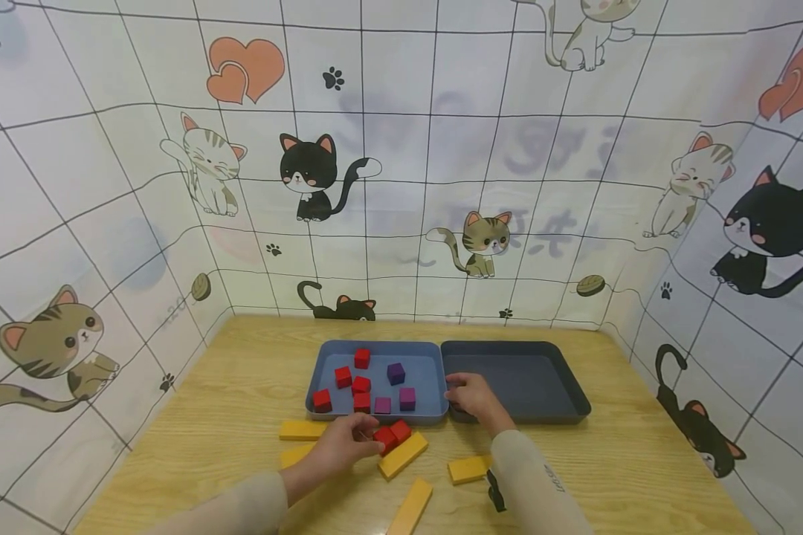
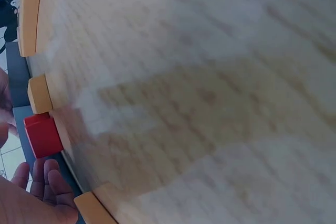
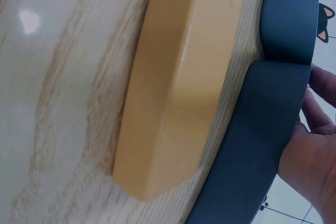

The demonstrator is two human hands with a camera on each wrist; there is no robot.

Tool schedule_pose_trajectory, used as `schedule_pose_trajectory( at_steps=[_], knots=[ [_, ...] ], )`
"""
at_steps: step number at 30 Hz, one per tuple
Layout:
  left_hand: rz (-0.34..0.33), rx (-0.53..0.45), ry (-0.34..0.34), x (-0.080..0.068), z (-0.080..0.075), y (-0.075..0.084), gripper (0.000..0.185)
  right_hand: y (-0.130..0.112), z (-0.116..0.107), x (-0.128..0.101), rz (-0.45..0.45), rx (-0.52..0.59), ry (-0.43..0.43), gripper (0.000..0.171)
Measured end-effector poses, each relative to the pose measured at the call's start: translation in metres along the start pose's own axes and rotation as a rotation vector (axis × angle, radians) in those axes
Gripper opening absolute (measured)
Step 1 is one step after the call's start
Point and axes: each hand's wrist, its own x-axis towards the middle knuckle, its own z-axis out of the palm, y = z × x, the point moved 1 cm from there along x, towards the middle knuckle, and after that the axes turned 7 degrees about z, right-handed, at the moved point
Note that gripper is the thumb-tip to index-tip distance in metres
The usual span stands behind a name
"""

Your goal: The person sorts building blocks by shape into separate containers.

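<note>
On the wooden table, my left hand is beside two red cubes, its thumb and fingertips right by the nearer one. The left wrist view shows its fingers loosely bent close to a red cube. My right hand reaches over the meeting rims of a blue-grey tray and a dark grey tray, thumb and forefinger apart. In the right wrist view the dark tray's wall hides part of this hand. Several red cubes and three purple cubes sit in the blue-grey tray.
One yellow block lies against the two red cubes. Other yellow blocks lie left of them, near the table's front and under my right forearm. Cat-patterned cloth walls stand behind and on both sides.
</note>
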Motion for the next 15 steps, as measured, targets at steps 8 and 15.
schedule_pose_trajectory(
  at_steps=[8,15],
  knots=[
    [0.017,0.056,0.006,0.0024,0.0045,-0.0009,0.041,-0.001,0.001,0.0011,0.023,-0.011,0.02,0.041],
    [0.041,0.147,0.014,0.0042,0.0095,0.0004,0.04,0.0031,0.0016,0.0043,0.027,-0.017,0.024,0.04]
  ],
)
